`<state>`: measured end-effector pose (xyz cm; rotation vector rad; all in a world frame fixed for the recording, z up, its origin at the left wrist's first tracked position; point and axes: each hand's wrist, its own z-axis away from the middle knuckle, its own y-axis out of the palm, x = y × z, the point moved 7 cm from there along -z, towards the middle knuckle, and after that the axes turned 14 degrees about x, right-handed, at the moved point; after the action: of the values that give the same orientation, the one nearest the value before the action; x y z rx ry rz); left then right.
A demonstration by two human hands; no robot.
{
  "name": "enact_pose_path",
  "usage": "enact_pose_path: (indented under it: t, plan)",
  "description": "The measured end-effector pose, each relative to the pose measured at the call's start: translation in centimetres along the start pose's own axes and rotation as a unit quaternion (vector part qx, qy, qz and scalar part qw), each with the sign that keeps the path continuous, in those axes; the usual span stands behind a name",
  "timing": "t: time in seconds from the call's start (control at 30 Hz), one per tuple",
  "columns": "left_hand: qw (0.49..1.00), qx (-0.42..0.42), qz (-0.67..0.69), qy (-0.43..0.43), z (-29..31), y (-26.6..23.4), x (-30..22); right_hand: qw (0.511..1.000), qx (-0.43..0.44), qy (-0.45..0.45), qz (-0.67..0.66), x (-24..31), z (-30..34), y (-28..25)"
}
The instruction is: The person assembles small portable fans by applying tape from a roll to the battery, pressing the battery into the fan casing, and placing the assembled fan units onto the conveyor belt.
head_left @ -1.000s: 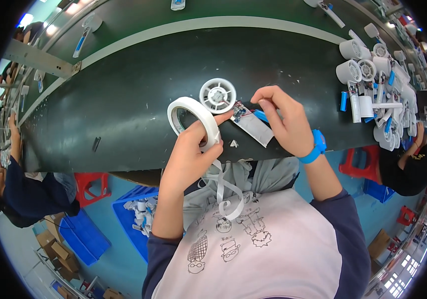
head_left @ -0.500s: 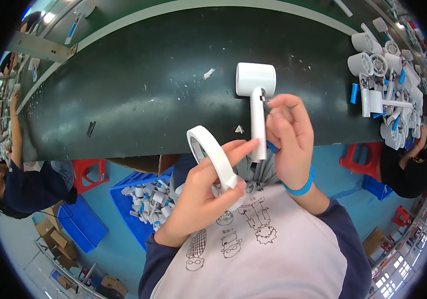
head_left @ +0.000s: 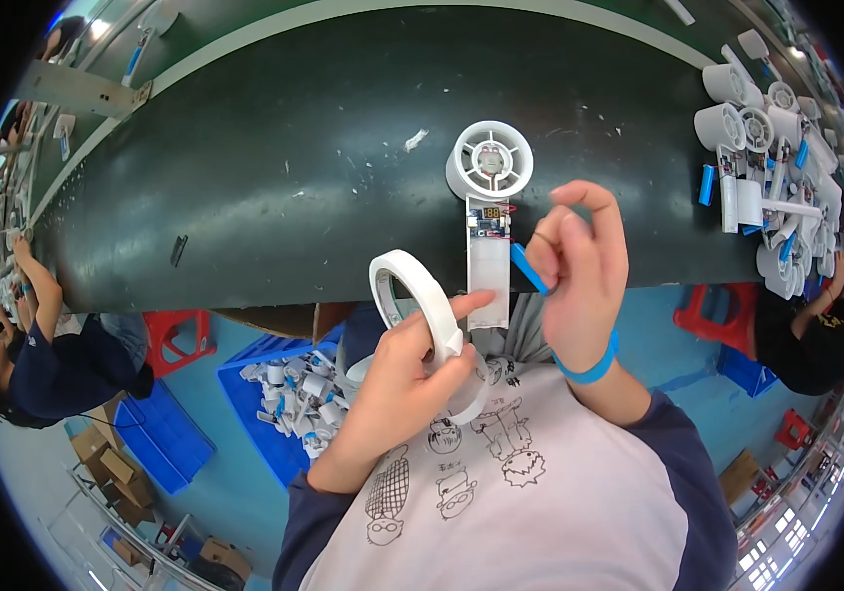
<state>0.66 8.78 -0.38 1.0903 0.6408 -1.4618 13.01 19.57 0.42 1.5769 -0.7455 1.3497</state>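
Closest to the camera is a pale shirt with cartoon line drawings and navy sleeves, filling the bottom middle of the frame. The left hand is just above it, left of center, thumb and fingers clamped around a roll of white tape. The index finger pokes out past the roll and touches the low end of the fan's handle. A loose loop of tape hangs under the roll, over the shirt.

Right of center, the right hand has its fingers curled in, with a blue band on the wrist. It's a bit blurry and right up against a blue battery, but I honestly can't tell if the fingers are gripping it.

The white fan unit is in the middle of the frame, between the hands, round head up top, handle pointing down and open-faced, so you can see the circuit board. The battery slants off the handle's right side.

Behind that is the dark bench, with a white scrap at upper center. Lower left there's a blue crate full of white parts. Upper right, a heap of fan units. Co-workers sit at the far left and far right edges.
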Motion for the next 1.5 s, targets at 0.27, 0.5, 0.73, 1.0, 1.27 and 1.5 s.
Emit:
enact_pose_path:
  t: [0.27,0.5,0.73,1.0,1.27,1.5]
  plan:
    - [0.992,-0.01,-0.123,0.033,-1.3,1.5,0.1,0.945,-0.026,-0.166,0.281,3.3,1.3,0.6]
    - [0.993,-0.008,-0.118,0.022,-1.5,2.3,0.0,0.889,-0.025,0.084,-0.45,-1.5,1.1,-0.8]
    - [0.986,0.083,0.128,0.073,-0.5,2.2,-0.8,0.884,-0.05,0.059,-0.461,-2.6,2.2,0.0]
    - [0.979,0.054,0.157,0.12,-1.4,2.0,-1.2,0.986,0.015,-0.001,-0.169,-0.8,3.3,0.8]
    - [0.974,0.012,0.181,0.137,-1.7,0.4,-1.2,0.978,0.128,0.081,0.144,1.3,3.4,-1.3]
    - [0.984,0.014,0.14,0.107,-1.1,0.5,-1.5,0.839,0.343,-0.06,0.419,4.0,1.5,1.2]
